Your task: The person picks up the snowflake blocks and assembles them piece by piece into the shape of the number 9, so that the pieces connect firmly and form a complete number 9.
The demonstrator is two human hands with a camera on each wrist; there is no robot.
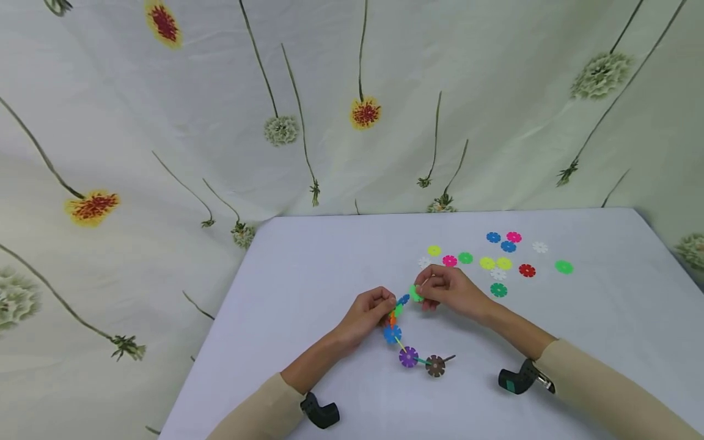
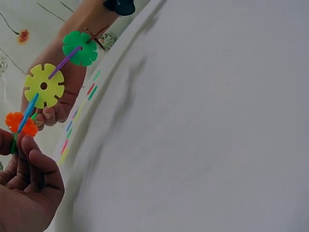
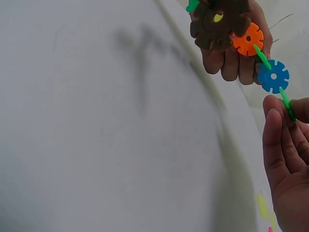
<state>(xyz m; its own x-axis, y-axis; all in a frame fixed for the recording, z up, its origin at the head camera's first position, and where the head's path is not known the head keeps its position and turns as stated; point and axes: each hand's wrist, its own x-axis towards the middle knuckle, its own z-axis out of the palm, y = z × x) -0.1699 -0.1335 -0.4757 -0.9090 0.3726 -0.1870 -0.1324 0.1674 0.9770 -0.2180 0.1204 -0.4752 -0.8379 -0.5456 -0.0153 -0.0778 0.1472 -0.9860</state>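
Work in hand: adding a notched disc to a linked chain, at the joining step, as judged from the pose of the hands.

Left hand (image 1: pixel 370 311): thumb and fingers pinch the chain near its upper end, about the orange disc (image 3: pixel 248 38). Right hand (image 1: pixel 448 288): thumb and fingertips pinch a single green disc (image 1: pixel 415 293), presented edge-on to the blue end disc (image 3: pixel 273 76). In the right wrist view the two rims meet at a notch; cannot tell whether the green one is seated.

Chain location: over the middle of the white table (image 1: pixel 341 269), well in from the left edge. It curves toward the near edge through a purple disc (image 1: pixel 409 357) to a brown disc (image 1: pixel 435 366).

Loose stock: scattered toward the far edge, right of centre, including a red disc (image 1: pixel 527 270) and a white disc (image 1: pixel 540 247). One light-green disc (image 1: pixel 563 267) lies nearest the far right corner.

Next move calls for: notch aligned to notch, discs crosswise, a firm straight push with the left grip steady. Risk: sideways force could twist a neighbouring joint loose.
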